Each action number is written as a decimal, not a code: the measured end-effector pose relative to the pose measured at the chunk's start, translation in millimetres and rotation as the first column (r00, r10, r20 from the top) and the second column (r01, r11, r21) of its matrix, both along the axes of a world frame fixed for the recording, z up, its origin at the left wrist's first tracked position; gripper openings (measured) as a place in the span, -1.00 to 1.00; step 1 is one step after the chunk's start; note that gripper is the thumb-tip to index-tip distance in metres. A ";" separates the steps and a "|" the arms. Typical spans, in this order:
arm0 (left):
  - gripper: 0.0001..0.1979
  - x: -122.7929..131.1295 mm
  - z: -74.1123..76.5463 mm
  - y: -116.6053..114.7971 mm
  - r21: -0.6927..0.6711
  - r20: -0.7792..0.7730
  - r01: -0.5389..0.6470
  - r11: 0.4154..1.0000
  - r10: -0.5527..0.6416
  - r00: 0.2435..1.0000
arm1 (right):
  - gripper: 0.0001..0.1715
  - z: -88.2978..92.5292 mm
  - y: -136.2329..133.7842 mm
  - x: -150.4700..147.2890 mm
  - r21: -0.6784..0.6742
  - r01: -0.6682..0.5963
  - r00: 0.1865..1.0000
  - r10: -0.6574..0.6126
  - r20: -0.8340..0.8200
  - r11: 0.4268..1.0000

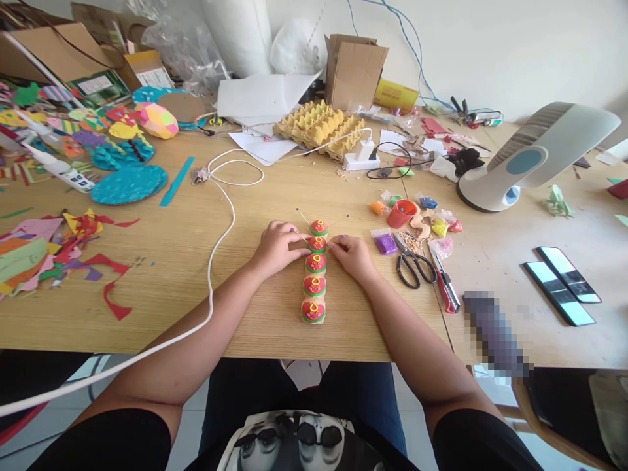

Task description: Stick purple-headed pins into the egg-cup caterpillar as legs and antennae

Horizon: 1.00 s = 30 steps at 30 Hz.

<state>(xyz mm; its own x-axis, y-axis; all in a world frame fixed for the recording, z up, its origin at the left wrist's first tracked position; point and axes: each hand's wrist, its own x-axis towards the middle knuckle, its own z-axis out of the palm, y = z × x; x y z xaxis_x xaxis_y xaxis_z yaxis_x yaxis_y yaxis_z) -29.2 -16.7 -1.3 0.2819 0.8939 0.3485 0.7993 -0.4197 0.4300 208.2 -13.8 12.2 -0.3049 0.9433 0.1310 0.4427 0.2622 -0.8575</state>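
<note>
Head view: on the left part of the counter (pixel 186 314), paper scraps (pixel 29 255) lie heaped, with a blue oval piece (pixel 128 184) farther toward the back edge. A white cable (pixel 212 261) curves forward and passes over the left forearm (pixel 223 314), which slants in from the front edge toward the middle. The left hand (pixel 277 252) lies low, palm inward, its knuckles bent and its thumb reaching toward the work. Its grip is against the left side of the row of red-and-green domes (pixel 314 286); finger and thumb stand apart, and I cannot tell whether they clasp it.

That row runs from near the middle of the front edge straight toward the back edge, five domes in line. Thin purple-tipped sticks (pixel 303 216) slant outward at its far end.

From the other side, the right forearm (pixel 415 327) angles inward. The right hand (pixel 354 256) has its fingers curled, thumb and forefinger meeting beside the second dome from the far end; a purple tip shows above this pinched grip, though what lies between the fingertips is too small to tell. Farther right are black-handled scissors (pixel 411 254), a red utility knife (pixel 447 291) and, toward the back edge, a white fan (pixel 549 147).
</note>
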 end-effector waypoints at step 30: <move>-0.65 -0.3 0.9 -1.4 -0.035 0.013 -0.003 0.999 0.004 1.000 | -0.73 12.9 -2.8 -0.7 -0.068 0.056 0.998 -0.056 0.006 0.996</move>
<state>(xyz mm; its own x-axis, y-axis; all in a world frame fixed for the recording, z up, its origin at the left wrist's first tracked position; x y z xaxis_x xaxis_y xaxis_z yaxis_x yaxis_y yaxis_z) -29.5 -18.1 -0.4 0.2745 0.9065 0.3209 0.7949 -0.4017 0.4547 207.5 -16.6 25.1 -0.2518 0.9656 0.0649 0.4583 0.1780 -0.8708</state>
